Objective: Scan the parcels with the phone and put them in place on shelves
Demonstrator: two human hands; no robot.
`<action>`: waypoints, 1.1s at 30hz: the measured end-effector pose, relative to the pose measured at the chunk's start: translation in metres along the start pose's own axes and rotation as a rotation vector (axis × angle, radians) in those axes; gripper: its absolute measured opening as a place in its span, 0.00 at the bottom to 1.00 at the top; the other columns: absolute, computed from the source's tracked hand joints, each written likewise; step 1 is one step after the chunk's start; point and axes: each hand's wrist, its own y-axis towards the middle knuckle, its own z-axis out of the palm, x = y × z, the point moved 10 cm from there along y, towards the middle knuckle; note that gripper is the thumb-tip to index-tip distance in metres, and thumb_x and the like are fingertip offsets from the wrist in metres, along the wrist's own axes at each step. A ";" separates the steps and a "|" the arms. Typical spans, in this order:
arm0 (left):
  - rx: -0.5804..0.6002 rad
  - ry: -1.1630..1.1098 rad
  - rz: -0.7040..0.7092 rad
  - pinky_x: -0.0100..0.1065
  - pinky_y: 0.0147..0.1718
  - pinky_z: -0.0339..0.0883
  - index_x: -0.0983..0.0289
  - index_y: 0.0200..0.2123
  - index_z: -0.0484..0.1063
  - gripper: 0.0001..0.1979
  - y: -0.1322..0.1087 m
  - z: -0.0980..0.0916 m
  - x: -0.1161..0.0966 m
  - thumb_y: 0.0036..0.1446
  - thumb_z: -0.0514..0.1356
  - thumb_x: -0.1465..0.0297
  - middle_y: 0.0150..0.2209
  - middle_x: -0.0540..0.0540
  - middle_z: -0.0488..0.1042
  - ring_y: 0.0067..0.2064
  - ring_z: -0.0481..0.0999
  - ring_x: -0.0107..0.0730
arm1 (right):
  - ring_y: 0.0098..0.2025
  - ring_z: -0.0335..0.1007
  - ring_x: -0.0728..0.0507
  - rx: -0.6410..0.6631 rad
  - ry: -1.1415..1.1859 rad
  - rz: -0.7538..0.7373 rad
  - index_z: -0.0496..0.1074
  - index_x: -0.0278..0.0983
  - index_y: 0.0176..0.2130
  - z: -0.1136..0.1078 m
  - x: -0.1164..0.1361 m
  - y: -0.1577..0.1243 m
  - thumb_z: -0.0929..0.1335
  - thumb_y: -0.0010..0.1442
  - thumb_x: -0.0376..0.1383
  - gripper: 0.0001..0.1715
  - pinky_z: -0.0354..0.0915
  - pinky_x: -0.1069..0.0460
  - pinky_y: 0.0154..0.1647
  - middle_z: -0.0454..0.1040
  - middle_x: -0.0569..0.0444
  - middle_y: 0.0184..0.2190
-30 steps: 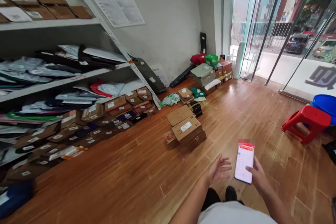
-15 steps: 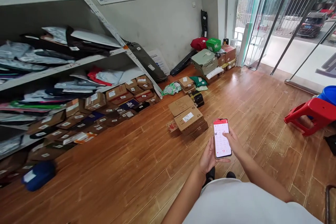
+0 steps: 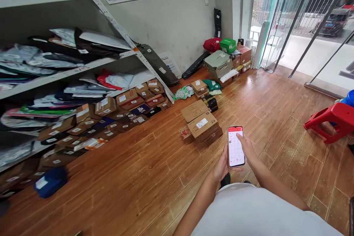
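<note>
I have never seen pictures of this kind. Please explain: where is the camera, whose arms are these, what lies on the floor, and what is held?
The camera sits on a person's head and looks forward and down, so the two bare arms at the bottom are that person's own; there is no machine. The left hand supports a phone with a lit screen from below; the right hand grips its right edge, thumb on the screen. Ahead, on the wooden floor, lies a small stack of cardboard boxes. At the left, shelves hold many parcels and mail bags; a blue parcel lies at their foot. A red stool stands at the right.
</note>
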 end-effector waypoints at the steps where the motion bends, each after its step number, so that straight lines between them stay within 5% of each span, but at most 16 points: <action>1: -0.002 -0.006 0.006 0.50 0.50 0.78 0.45 0.75 0.41 0.38 0.000 -0.001 0.000 0.68 0.55 0.52 0.72 0.57 0.61 0.65 0.71 0.53 | 0.23 0.73 0.43 -0.005 -0.009 0.001 0.74 0.39 0.33 0.000 -0.001 0.001 0.76 0.44 0.63 0.34 0.67 0.50 0.25 0.77 0.56 0.22; 6: -0.017 0.027 0.051 0.50 0.52 0.77 0.42 0.74 0.45 0.38 0.002 -0.004 -0.003 0.67 0.59 0.54 0.75 0.54 0.54 0.67 0.67 0.53 | 0.26 0.75 0.40 -0.010 -0.062 -0.030 0.74 0.38 0.33 -0.001 -0.001 0.002 0.72 0.48 0.67 0.36 0.70 0.48 0.28 0.78 0.54 0.24; 9: 0.001 0.031 0.036 0.53 0.52 0.77 0.45 0.74 0.49 0.37 0.001 -0.002 -0.003 0.66 0.56 0.49 0.74 0.55 0.57 0.66 0.68 0.55 | 0.40 0.79 0.36 0.008 -0.110 -0.127 0.75 0.39 0.45 -0.010 0.004 -0.008 0.68 0.54 0.68 0.39 0.74 0.43 0.42 0.82 0.48 0.39; 13: 0.027 -0.024 0.071 0.54 0.58 0.71 0.53 0.72 0.59 0.36 -0.002 0.001 -0.011 0.66 0.53 0.45 0.68 0.59 0.68 0.64 0.71 0.54 | 0.67 0.62 0.30 0.120 -0.544 -0.679 0.66 0.42 0.66 -0.009 0.036 -0.046 0.64 0.65 0.61 0.41 0.57 0.31 0.67 0.64 0.40 0.68; 15: -0.002 -0.059 0.104 0.50 0.62 0.66 0.56 0.69 0.63 0.33 -0.003 -0.002 -0.016 0.67 0.52 0.47 0.66 0.59 0.70 0.66 0.70 0.50 | 0.71 0.53 0.26 0.198 -0.762 -0.941 0.68 0.46 0.66 0.000 0.040 -0.069 0.61 0.69 0.58 0.35 0.52 0.28 0.68 0.57 0.43 0.72; 17: -0.030 -0.070 0.112 0.47 0.62 0.66 0.57 0.68 0.65 0.32 -0.004 -0.006 -0.018 0.67 0.53 0.47 0.66 0.59 0.71 0.67 0.68 0.48 | 0.72 0.49 0.25 0.210 -0.880 -1.047 0.70 0.49 0.65 0.003 0.037 -0.078 0.60 0.70 0.54 0.31 0.51 0.26 0.67 0.53 0.46 0.74; 22: -0.040 -0.056 0.070 0.49 0.56 0.72 0.55 0.71 0.59 0.33 -0.005 -0.009 -0.015 0.69 0.51 0.48 0.67 0.59 0.69 0.65 0.70 0.51 | 0.72 0.47 0.24 0.084 -0.936 -1.005 0.64 0.48 0.69 -0.001 0.040 -0.076 0.58 0.71 0.52 0.33 0.49 0.25 0.67 0.44 0.46 0.76; 27: -0.055 -0.061 0.072 0.50 0.60 0.69 0.54 0.72 0.59 0.31 -0.004 -0.010 -0.014 0.71 0.48 0.51 0.65 0.58 0.71 0.66 0.69 0.49 | 0.73 0.47 0.25 0.168 -0.948 -1.126 0.71 0.50 0.64 0.009 0.045 -0.087 0.59 0.70 0.52 0.29 0.52 0.28 0.66 0.48 0.50 0.75; 33: -0.041 -0.073 0.108 0.50 0.63 0.66 0.56 0.70 0.62 0.30 -0.003 -0.010 -0.018 0.70 0.50 0.51 0.66 0.58 0.70 0.67 0.68 0.49 | 0.72 0.50 0.25 0.168 -0.904 -1.034 0.69 0.49 0.65 0.010 0.043 -0.079 0.60 0.70 0.52 0.30 0.52 0.26 0.67 0.50 0.48 0.75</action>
